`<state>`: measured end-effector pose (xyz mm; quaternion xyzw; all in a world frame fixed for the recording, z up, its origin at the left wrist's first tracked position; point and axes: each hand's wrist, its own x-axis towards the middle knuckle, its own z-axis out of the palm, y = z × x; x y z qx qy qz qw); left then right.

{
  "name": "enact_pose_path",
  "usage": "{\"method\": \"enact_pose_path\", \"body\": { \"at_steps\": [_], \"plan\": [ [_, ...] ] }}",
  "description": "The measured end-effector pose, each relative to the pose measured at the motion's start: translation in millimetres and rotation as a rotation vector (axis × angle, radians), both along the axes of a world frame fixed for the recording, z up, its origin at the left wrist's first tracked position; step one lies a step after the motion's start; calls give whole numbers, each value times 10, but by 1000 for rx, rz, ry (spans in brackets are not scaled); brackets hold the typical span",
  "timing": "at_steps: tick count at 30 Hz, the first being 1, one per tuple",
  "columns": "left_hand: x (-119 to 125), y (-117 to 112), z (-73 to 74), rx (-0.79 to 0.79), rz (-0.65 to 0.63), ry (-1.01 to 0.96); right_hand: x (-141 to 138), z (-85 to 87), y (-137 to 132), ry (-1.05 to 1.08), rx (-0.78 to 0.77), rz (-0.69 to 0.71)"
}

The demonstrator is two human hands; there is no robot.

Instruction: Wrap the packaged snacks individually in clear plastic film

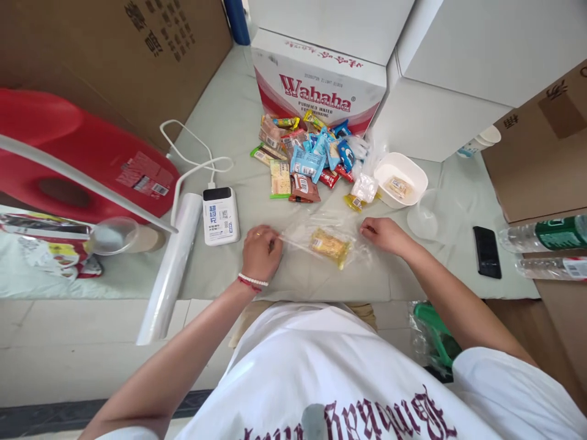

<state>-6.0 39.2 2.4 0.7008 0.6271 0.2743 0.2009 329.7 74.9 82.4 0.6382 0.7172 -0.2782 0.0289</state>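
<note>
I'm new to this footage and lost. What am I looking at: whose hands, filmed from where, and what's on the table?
One picture, from a camera on a person's head, looking down at their own bare hands; no machine. The left hand pinches one edge of a clear plastic bag holding a yellow snack packet; the right hand is at the opposite edge, grip unclear. Beyond lie a pile of snack packets, a white bowl, a Wahaha water carton, a power bank and a black phone.
</note>
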Motion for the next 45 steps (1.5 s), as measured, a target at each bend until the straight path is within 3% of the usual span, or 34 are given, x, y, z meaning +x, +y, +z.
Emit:
{"method": "enact_pose_path", "body": {
  "at_steps": [3, 5, 7, 11, 13, 17, 19, 21, 23, 26, 27, 29, 31, 33, 37, 40, 42, 45],
  "plan": [
    [3, 11, 49, 127, 272, 41, -137, 92, 152, -212, 177, 16],
    [26, -100, 101, 223, 306, 77, -271, 130, 236, -207, 259, 57],
    [99, -244, 161, 251, 158, 128, -409, 99, 316, -192, 253, 147],
    [390, -326, 250, 117, -422, 221, -558, -96, 472, -245, 107, 265],
    [544, -235, 265, 60, -523, 267, -538, -136, 534, -195, 47, 289],
    [748, -85, 263, 34, -462, 338, -439, 25, 481, -15, 202, 337],
    [801, -93, 261, 40, -409, 357, -449, 129, 303, 0, 279, 364],
    [815, -133, 246, 30, -354, 351, -514, 158, 39, -45, 239, 433],
    [769, -178, 197, 18, -338, 264, -597, 84, -246, -93, 163, 521],
    [561, -212, 59, 3, -326, -60, -670, -142, -578, -105, 144, 592],
    [465, -204, 9, -4, -263, -174, -673, -217, -647, -106, 158, 594],
    [283, -143, -65, -6, 6, -317, -660, -329, -730, -98, 191, 592],
    [180, -16, -83, 25, 329, -347, -646, -377, -764, -75, 209, 592],
    [198, 146, -42, 43, 465, -315, -647, -374, -777, -67, 214, 591],
    [414, 376, 112, -40, 272, -89, -670, -332, -790, -82, 209, 581],
    [412, 361, 197, -178, 83, 78, -660, -343, -780, 5, 188, 510],
    [325, 267, 248, -228, -3, 52, -643, -368, -759, 130, 143, 406],
    [300, 67, 355, -167, -36, -137, -617, -403, -721, 314, 57, 209]
  ]
}}
